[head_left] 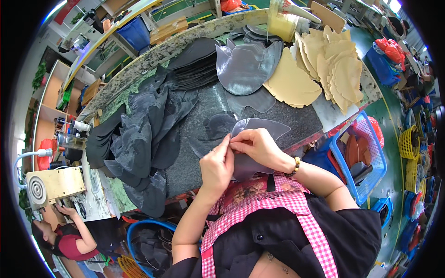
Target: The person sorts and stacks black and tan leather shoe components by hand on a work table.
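Close in front of my apron, both hands pinch the edge of a shiny grey cut sheet piece (265, 124) with curved lobes. My left hand (216, 167) has thumb and forefinger pressed together at that edge. Right beside it, the fingertips of my right hand (256, 144) are closed on the same piece. Part of the sheet hangs below my hands, over the table's near edge. Just left of the fingers, thin dark cut pieces (214, 129) lie on the dark work surface (185, 162). Farther off is a stack of shiny grey pieces (248, 67).
Black pieces (194, 65) are stacked at the back, with a heap of dark pieces (143, 125) to the left. Tan pieces (340, 65) lie at the right near a yellowish pot (282, 25). A blue basket (378, 162) stands right. A co-worker (69, 241) sits by a machine at lower left.
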Motion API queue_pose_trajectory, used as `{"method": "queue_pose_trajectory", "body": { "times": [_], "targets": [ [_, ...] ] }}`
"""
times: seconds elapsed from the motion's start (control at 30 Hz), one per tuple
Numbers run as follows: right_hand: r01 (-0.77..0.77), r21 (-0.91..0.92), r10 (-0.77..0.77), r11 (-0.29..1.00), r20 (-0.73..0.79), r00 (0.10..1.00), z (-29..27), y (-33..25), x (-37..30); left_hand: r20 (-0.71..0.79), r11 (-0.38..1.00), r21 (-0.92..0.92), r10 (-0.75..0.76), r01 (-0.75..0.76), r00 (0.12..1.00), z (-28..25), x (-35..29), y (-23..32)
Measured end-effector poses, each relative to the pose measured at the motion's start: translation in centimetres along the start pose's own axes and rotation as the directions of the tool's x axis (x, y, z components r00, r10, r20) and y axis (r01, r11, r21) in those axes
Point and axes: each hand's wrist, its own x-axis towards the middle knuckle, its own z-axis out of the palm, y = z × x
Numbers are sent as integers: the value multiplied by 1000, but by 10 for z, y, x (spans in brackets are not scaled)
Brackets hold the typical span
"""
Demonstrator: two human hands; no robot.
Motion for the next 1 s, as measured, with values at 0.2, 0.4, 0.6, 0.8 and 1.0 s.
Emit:
{"method": "queue_pose_trajectory", "body": {
  "times": [0.2, 0.4, 0.6, 0.8, 1.0],
  "targets": [
    [-382, 547, 218, 745, 341, 914, 2, -3, 10, 46, 910, -400, -96, 106, 994, -13, -7, -6],
    [-240, 384, 147, 891, 257, 955, 5, -7, 6, 235, 782, -519, -258, 345, 937, -17, -3, -11],
    [325, -218, -330, 920, 13, 944, 18, -10, -1, 197, 580, -722, -349, 376, 916, 3, 8, -23],
    [251, -35, -249, 967, 52, 967, -37, -3, -88, -260, 990, 48, 137, -129, 956, -18, 55, -16],
    [-115, -921, 761, 373, 232, 606, -117, 48, -169, 14, 878, 79, 472, -472, 881, -32, 86, 17]
  ]
}}
